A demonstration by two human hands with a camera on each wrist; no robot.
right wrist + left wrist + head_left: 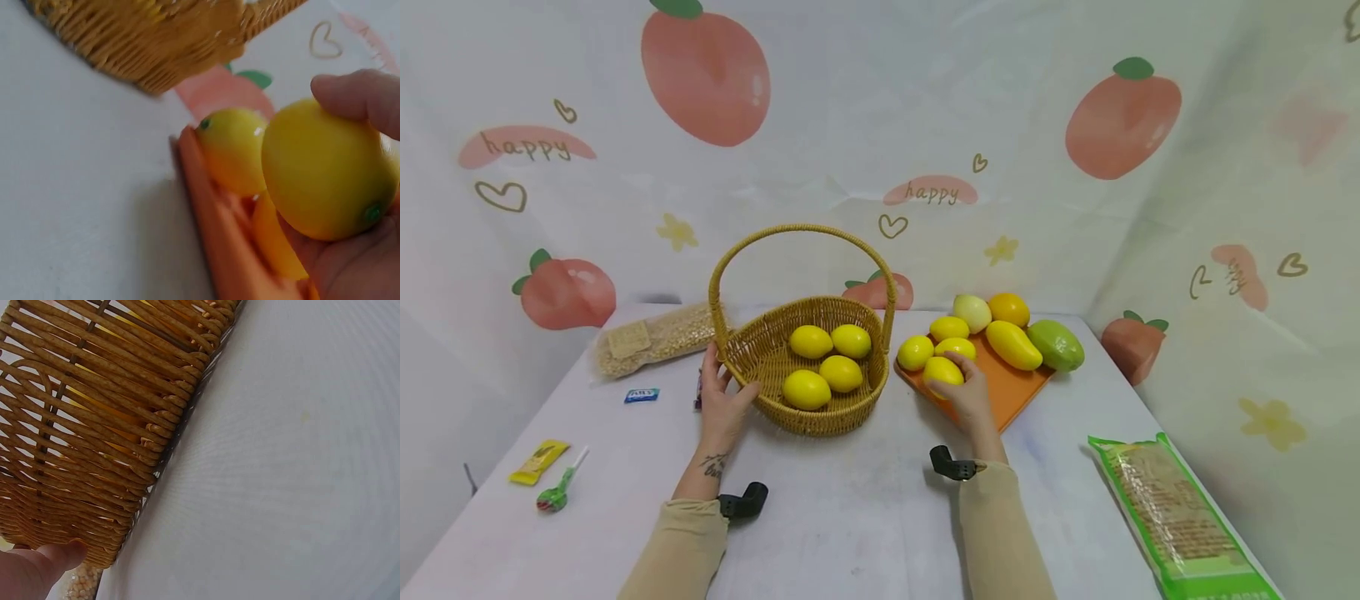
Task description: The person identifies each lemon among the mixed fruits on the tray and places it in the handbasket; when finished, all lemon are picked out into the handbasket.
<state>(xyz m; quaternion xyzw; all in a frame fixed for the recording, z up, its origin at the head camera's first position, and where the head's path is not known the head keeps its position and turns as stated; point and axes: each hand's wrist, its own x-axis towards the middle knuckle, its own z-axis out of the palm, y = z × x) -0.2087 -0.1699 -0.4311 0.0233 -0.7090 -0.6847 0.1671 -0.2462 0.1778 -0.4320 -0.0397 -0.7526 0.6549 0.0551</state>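
A wicker basket (820, 421) with a tall arched handle holds several yellow lemons (810, 342). My left hand (724, 412) grips its left end, the thumb on the outer wall and the fingers farther round under the handle's base; the left wrist view shows the thumb (65, 555) against the weave. To the right, my right hand (973, 400) holds a lemon (328, 169) between thumb and fingers, over the near left edge of an orange tray (1003, 392). More lemons (916, 353) lie on the tray close to that hand.
A mango (1013, 345), a green papaya-like fruit (1056, 346), a pale round fruit (972, 314) and an orange fruit (1008, 309) are grouped at the tray. Bagged grains (658, 340), small candies (642, 396) and a lollipop (553, 498) lie left; a green-edged package (1180, 517) lies right.
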